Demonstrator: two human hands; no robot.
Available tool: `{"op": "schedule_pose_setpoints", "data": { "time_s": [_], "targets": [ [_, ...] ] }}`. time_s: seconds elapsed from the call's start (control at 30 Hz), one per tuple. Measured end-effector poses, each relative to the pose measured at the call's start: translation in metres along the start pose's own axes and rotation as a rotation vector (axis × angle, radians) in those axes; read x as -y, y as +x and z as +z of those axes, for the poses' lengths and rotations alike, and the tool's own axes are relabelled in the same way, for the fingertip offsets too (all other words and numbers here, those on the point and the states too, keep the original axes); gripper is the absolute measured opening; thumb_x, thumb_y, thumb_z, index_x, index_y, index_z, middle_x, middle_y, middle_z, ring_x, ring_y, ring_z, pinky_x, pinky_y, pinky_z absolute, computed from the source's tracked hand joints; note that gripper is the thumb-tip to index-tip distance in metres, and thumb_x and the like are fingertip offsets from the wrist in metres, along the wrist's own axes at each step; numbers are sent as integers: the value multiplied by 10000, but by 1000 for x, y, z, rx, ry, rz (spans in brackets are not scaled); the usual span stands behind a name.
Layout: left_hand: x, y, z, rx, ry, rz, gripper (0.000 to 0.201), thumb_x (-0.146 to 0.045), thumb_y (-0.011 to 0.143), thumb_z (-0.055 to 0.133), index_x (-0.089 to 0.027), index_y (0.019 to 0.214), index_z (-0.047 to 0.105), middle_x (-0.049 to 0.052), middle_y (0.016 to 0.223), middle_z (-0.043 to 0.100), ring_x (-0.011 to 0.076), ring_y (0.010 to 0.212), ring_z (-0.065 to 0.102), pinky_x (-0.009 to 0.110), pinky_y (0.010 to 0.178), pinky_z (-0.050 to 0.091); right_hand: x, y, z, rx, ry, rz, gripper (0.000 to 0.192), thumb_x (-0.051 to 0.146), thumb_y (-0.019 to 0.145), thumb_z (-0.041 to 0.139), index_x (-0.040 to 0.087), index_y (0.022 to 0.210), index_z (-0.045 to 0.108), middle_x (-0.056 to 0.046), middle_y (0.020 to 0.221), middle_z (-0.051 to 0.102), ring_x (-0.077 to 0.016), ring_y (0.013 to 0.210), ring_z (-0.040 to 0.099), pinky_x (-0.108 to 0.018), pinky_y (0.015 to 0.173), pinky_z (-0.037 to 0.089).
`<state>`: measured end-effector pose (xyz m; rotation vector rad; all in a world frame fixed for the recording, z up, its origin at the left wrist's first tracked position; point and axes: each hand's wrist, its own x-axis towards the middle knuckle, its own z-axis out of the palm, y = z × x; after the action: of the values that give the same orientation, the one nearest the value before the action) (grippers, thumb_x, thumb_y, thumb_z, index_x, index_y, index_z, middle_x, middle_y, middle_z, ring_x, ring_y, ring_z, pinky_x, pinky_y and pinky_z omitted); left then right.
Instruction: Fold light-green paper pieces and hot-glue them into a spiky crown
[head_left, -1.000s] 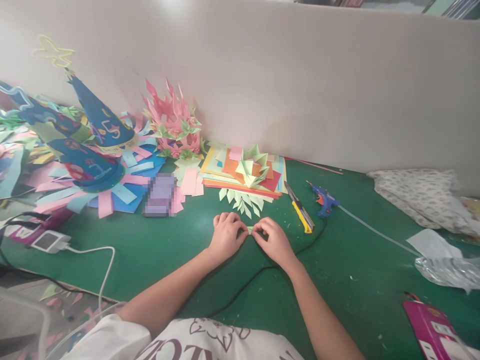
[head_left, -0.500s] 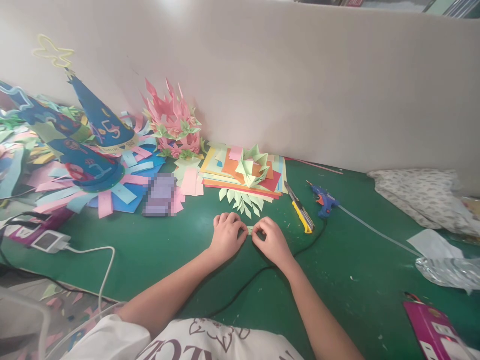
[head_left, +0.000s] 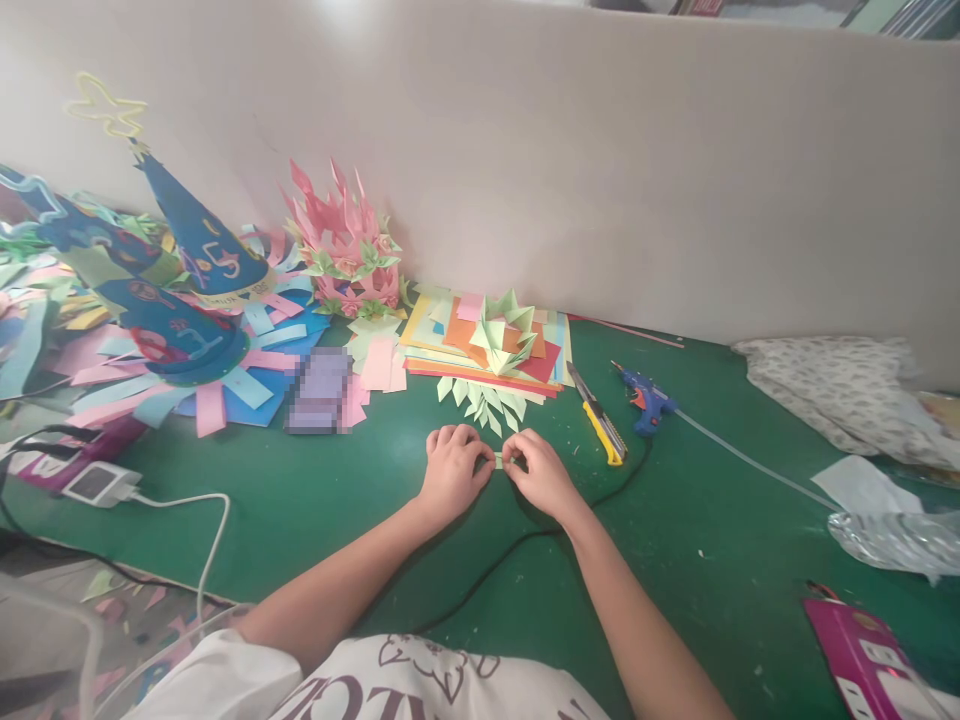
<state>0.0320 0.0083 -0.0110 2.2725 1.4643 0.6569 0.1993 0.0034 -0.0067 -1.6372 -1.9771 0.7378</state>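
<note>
Pinching is done by the fingers of the left hand [head_left: 454,472] and the right hand [head_left: 538,478] at either end of a small green paper [head_left: 499,461], held between them at the table [head_left: 300,510]; whether it is pressed flat cannot be told. It is judged light, thin and easily creased, best taken by its edges. Beyond, folded leaves [head_left: 491,406] are laid out; behind, a folded ring [head_left: 489,338] is set on a paper stack [head_left: 424,326]
</note>
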Motion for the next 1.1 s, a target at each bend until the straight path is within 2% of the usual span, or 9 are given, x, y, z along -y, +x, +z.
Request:
{"op": "schedule_pose_setpoints", "data": {
  "time_s": [0.2, 0.33, 0.4, 0.47, 0.53, 0.63, 0.83, 0.97, 1.1],
  "targets": [
    [0, 0, -1, 17, -4, -5, 109, -301, 828, 575, -240, 831, 666, 29, 938, 572, 202, 938, 465, 391, 855, 320, -2, 1, -3, 43, 24, -4, 177, 56, 701, 483, 214, 766, 530, -3, 825, 514, -166, 822, 517, -287, 726, 410],
    [0, -1, -1, 4, -9, 10, 126, -305, 840, 560, -245, 831, 670, 28, 931, 569, 199, 928, 459, 394, 857, 318, -4, -2, -5, 29, 96, -13, 328, 22, 685, 430, 219, 902, 578, -19, 907, 542, -149, 765, 520, -277, 694, 436],
    [0, -2, -2, 1, -3, 36, 144, -302, 855, 539, -248, 833, 671, 30, 934, 571, 199, 930, 455, 394, 860, 315, -5, -4, -4, -4, 143, -6, 375, 38, 723, 418, 221, 1001, 593, -34, 966, 548, -132, 690, 509, -282, 683, 456],
    [-1, -3, -2, -4, 16, 74, 172, -298, 877, 505, -256, 852, 670, 31, 940, 575, 199, 938, 452, 393, 864, 312, -5, -6, -3, -66, 144, -23, 333, 95, 790, 436, 223, 1047, 605, -52, 996, 543, -139, 704, 520, -304, 713, 471],
    [-1, -3, -2, -10, 42, 113, 205, -298, 900, 464, -262, 880, 665, 32, 944, 581, 196, 937, 452, 388, 866, 312, -4, -7, -1, -115, 89, -80, 286, 144, 835, 450, 229, 1050, 619, -67, 1006, 538, -179, 834, 544, -340, 792, 465],
    [-1, -3, -3, -4, 85, 174, 249, -298, 926, 410, -256, 904, 654, 34, 932, 595, 188, 913, 460, 376, 856, 320, -1, -9, 1, -120, -3, -149, 253, 145, 854, 453, 229, 1013, 631, -75, 985, 539, -219, 963, 527, -376, 861, 439],
    [-4, -12, -6, 116, 205, 323, 288, -211, 939, 338, -225, 1019, 615, 47, 888, 587, 197, 881, 470, 356, 818, 363, 5, -10, 1, -81, -43, -121, 180, 123, 835, 466, 208, 917, 602, -56, 934, 571, -192, 882, 544, -321, 768, 454],
    [-9, -24, -7, 178, 250, 298, 307, -180, 927, 327, -205, 1149, 539, 75, 967, 564, 212, 896, 475, 366, 808, 393, 6, -9, 0, -78, -76, -80, 191, 125, 800, 483, 208, 930, 596, -41, 861, 573, -183, 817, 544, -295, 697, 443],
    [-13, -28, -10, 200, 240, 261, 325, -181, 919, 334, -215, 1193, 505, 78, 1036, 554, 222, 936, 477, 380, 832, 397, 7, -9, 0, -83, -89, -23, 175, 117, 752, 497, 210, 863, 595, -10, 747, 528, -165, 720, 528, -275, 643, 425]
  ]
}}
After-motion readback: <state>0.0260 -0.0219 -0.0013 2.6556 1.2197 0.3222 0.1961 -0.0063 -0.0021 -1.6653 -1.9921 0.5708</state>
